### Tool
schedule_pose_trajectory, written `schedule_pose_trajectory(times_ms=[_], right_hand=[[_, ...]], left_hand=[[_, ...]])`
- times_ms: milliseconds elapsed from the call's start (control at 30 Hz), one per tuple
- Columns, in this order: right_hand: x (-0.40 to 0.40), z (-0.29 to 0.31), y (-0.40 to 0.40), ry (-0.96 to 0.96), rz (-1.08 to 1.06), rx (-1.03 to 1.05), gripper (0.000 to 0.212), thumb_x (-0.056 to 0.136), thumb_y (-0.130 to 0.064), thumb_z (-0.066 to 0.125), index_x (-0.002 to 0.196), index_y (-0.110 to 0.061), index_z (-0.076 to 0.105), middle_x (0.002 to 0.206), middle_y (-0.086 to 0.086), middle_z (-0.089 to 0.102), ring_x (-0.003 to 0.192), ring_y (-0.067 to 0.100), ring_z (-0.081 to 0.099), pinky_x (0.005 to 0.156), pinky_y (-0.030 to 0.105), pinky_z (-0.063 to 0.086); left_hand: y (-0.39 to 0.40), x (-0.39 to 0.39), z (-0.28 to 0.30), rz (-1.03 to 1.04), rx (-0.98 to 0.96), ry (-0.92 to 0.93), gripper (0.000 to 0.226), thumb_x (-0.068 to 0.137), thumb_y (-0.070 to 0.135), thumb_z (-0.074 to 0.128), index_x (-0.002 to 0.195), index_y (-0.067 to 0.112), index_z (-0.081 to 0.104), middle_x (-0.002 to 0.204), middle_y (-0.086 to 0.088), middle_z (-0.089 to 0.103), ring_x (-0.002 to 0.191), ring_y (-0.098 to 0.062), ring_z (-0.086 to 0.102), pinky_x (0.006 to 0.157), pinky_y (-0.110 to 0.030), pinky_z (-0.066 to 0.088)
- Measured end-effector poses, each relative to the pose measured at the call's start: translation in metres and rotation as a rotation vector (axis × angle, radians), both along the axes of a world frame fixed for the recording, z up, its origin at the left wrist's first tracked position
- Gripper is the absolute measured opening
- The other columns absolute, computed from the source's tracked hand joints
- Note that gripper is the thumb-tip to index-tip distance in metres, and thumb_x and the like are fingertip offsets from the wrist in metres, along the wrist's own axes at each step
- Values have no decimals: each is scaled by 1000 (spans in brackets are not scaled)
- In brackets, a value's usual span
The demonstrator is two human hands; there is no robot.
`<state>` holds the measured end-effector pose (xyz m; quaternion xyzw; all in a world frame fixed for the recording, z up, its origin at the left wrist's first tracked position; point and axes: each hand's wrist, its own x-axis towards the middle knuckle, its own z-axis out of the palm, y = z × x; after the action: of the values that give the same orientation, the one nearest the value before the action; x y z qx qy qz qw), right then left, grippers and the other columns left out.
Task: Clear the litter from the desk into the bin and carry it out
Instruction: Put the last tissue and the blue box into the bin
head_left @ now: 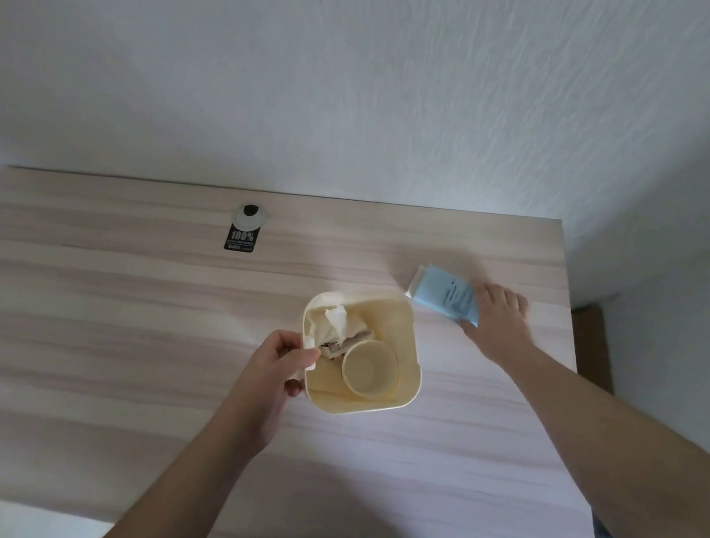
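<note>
Beside the left hand [282, 361], touching its fingers, stands the cream bin [362, 353] on the desk [108, 349]. The left hand is closed around the bin's near-left rim, thumb and fingers pinching the wall; this grip most likely steadies the bin while litter is dropped in. Just beyond the thumb, inside the bin, lie crumpled tissue [335, 322], a dark scrap, and a round cream cup [370, 369] sitting mouth-up.

Ahead and to the left of the right hand [497, 321], the pale blue packet [444, 296] lies flat on the desk. The right hand is partly open, fingers spread over the packet's near end and the thumb at its near edge, apparently closing to lift it; a full grasp is not yet evident. The packet lies near the bin's far-right corner, so the transfer should be short.

Well beyond the left hand, a black label [242, 240] sits near the desk's far edge.
</note>
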<state>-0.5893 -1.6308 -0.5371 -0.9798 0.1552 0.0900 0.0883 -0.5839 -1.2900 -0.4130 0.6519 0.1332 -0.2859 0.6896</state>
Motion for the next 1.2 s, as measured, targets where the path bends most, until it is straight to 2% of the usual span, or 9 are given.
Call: schedule_pose_trajectory(times_ms=[133,333,467,533,667,800,933,1067,1200], right_hand=[[-28,5,15,4,-135,193,87,76,-46,71,146,-22,25,129,10,46,116,31,42,98,44,36],[-66,39,70,-285,-678,1058,72,84,-42,68,144,-26,32,113,0,51,98,17,56,76,34,55],[-91,62,103,-416,-745,1530,40,95,-18,56,133,-13,45,111,5,56,104,21,57,94,40,48],[-100,80,116,-465,-735,1663,41,93,-15,55,132,-11,43,122,9,55,114,25,57,101,44,43],[-110,116,133,-499,-683,1671,68,81,-18,70,138,-21,32,116,6,58,101,20,57,87,38,46],[-112,144,151,-563,-556,1687,40,90,-20,61,125,-10,46,95,0,62,86,13,62,75,36,53],[-112,170,166,-604,-481,1831,25,92,-15,55,115,-8,60,104,8,68,94,24,65,79,38,57],[-111,192,185,-656,-301,1824,30,82,0,54,108,-10,64,104,10,67,100,28,63,85,40,55],[-104,200,205,-630,-187,1724,31,81,3,56,111,-5,61,104,14,67,99,32,62,81,40,53]], left_hand=[[8,-5,-1,-8,-3,23,25,71,21,65,92,11,54,80,-1,62,79,-22,47,66,-37,33],[14,-4,-1,-79,-33,28,23,69,23,67,87,14,55,75,4,64,72,-18,50,69,-38,35],[22,-4,-2,-113,-58,18,23,69,24,66,88,14,57,76,2,66,72,-17,54,67,-36,39],[28,-4,-3,-119,-68,27,22,70,24,66,87,14,57,74,2,67,70,-15,57,65,-34,42],[46,-5,-4,-141,-68,28,20,71,25,66,87,15,57,77,-1,67,75,-19,57,69,-38,42],[63,-9,1,-166,-79,32,25,71,28,68,89,14,58,84,-6,64,78,-21,56,71,-40,40],[76,-11,6,-179,-65,30,25,70,26,68,89,14,56,76,1,65,72,-17,55,66,-36,38],[87,-17,8,-176,-70,26,11,86,13,64,92,12,55,81,-2,64,73,-16,55,64,-33,37],[96,-20,14,-204,-77,35,18,86,14,65,99,7,54,89,-10,61,81,-20,53,69,-35,37]])
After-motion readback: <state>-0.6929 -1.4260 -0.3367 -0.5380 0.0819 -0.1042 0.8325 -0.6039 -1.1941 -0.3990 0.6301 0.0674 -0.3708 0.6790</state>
